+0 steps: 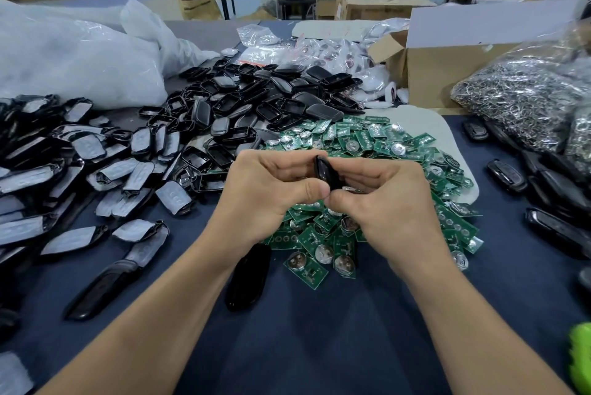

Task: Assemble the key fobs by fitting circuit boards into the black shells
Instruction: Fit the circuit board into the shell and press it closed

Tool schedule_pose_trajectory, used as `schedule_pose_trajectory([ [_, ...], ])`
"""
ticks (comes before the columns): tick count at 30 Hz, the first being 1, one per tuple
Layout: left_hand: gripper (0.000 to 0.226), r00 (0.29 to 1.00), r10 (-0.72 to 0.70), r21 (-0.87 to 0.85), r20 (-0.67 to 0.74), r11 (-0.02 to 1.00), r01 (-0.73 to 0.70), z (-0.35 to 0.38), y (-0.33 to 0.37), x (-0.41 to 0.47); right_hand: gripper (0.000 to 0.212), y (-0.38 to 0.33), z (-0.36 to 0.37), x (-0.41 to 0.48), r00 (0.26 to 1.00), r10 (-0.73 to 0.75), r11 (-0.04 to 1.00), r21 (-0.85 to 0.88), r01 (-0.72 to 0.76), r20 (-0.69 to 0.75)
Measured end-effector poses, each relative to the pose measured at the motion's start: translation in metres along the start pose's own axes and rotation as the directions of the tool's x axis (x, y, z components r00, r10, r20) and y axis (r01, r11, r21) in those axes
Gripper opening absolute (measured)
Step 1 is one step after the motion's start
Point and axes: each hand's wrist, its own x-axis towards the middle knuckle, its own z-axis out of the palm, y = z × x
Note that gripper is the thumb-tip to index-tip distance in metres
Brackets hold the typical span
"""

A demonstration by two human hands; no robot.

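The desk [319, 346] is covered in dark navy blue. The held shell [323, 171] is glossy black, and so is the heap of shells [256, 100] behind it. The circuit boards [377, 145] are bright green and carry round silver discs. The wrapped shells [80, 167] at left show pale grey film over black. The plastic bags [64, 55] are translucent white, the cardboard box [428, 78] is tan, and the bagged metal rings [524, 97] are silver. A blurred object [580, 359] at the lower right edge is neon green.
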Motion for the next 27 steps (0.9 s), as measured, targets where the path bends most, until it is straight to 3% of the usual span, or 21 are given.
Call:
schedule_pose_trajectory([
  [8, 0.045, 1.0, -0.018, 0.039, 0.01, 0.999, 0.017, 0.0, 0.003, -0.003, 0.044, -0.004, 0.0, -0.005, 0.999, -0.032, 0.992, -0.12, 0.029, -0.022],
  [14, 0.012, 0.992, -0.063, 0.025, -0.111, 0.998, 0.066, 0.011, 0.005, -0.005, 0.048, -0.007, 0.009, -0.011, 0.99, -0.121, 0.931, -0.356, 0.087, -0.076],
  [19, 0.032, 0.964, -0.107, 0.075, -0.243, 0.989, 0.128, 0.016, 0.001, -0.002, 0.049, -0.005, 0.02, -0.014, 0.972, -0.22, 0.862, -0.483, 0.154, -0.083],
  [21, 0.033, 0.963, -0.111, 0.087, -0.245, 0.987, 0.135, 0.013, 0.001, -0.001, 0.044, -0.005, 0.018, -0.011, 0.984, -0.166, 0.892, -0.435, 0.122, -0.066],
  [24, 0.028, 0.978, -0.087, 0.111, -0.188, 0.988, 0.11, 0.008, 0.005, -0.001, 0.017, -0.003, 0.009, 0.001, 0.999, 0.037, 0.975, -0.216, -0.039, -0.015],
  [27, 0.035, 0.996, 0.011, 0.206, -0.084, 0.978, 0.006, 0.005, 0.006, -0.002, 0.014, -0.004, 0.0, 0.005, 0.985, 0.142, 0.986, -0.102, -0.132, 0.1],
])
